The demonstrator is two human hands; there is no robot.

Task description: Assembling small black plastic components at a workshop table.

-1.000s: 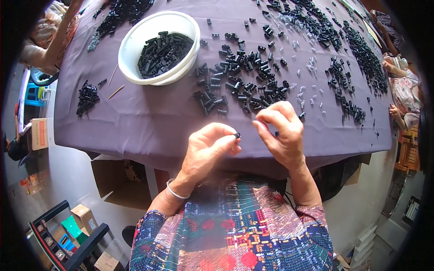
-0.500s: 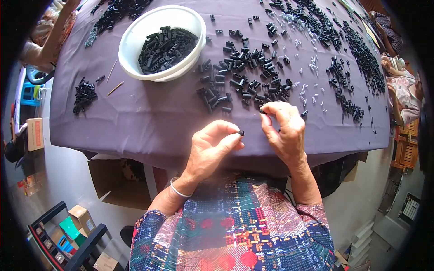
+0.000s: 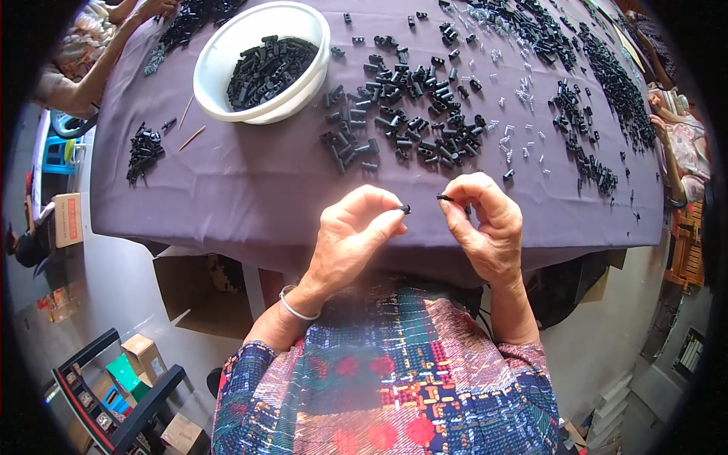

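Observation:
My left hand [image 3: 353, 235] pinches a small black plastic part [image 3: 405, 208] between thumb and forefinger, just above the table's near edge. A short gap to the right, my right hand [image 3: 485, 227] holds a thin black plastic piece [image 3: 445, 198] at its fingertips, pointing toward the left hand. The two pieces are apart. Something dark also shows among the curled fingers of the right hand, too small to make out. Beyond both hands lies a loose heap of black cylindrical plastic parts [image 3: 413, 102], with small clear or silvery springs [image 3: 525, 92] scattered to its right.
A white bowl [image 3: 320, 45] of black parts stands at the back left. Left of it lie two thin sticks [image 3: 192, 138] and a small black pile [image 3: 144, 154]. More black parts [image 3: 614, 87] cover the right side. Other people sit at both sides; a cardboard box [image 3: 201, 299] is below the table.
My right hand has come away from the heap's near edge, down toward the left hand, with the thin black piece in its fingertips. The left hand keeps its pinch. The view has shifted slightly.

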